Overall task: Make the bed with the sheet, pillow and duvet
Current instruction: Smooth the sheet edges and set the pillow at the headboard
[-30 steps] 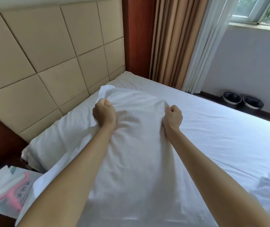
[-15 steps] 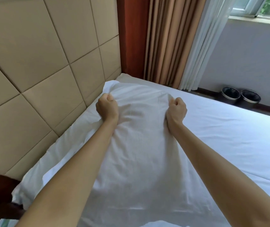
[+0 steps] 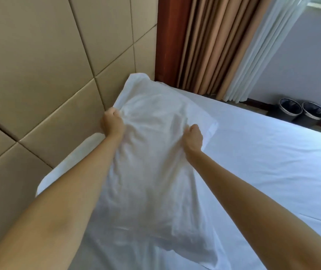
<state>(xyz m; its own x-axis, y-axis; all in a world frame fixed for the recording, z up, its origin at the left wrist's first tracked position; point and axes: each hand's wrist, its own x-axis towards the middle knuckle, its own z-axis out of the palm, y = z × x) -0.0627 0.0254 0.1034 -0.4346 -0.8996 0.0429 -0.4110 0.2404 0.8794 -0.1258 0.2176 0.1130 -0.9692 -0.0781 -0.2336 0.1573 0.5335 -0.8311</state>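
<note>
A white pillow (image 3: 152, 152) lies lengthwise on the bed, its far end close to the padded headboard (image 3: 48, 78). My left hand (image 3: 111, 121) grips the pillow's fabric on its left side, right beside the headboard. My right hand (image 3: 192, 136) grips the fabric on the right side near the far corner. Both fists are curled round bunched cloth. A second white pillow (image 3: 74, 158) lies partly under my left arm along the headboard. The white sheet (image 3: 263, 162) covers the mattress smoothly to the right. No duvet shows.
Tan curtains (image 3: 204, 45) and a white sheer curtain (image 3: 257, 55) hang past the bed's far corner. Two dark round bins (image 3: 302, 112) stand on the floor by the grey wall. A red-brown wooden panel (image 3: 167, 36) borders the headboard.
Both hands have carried the pillow farther toward the headboard and the far corner of the bed. The view has swung left, and the bedside table is out of view.
</note>
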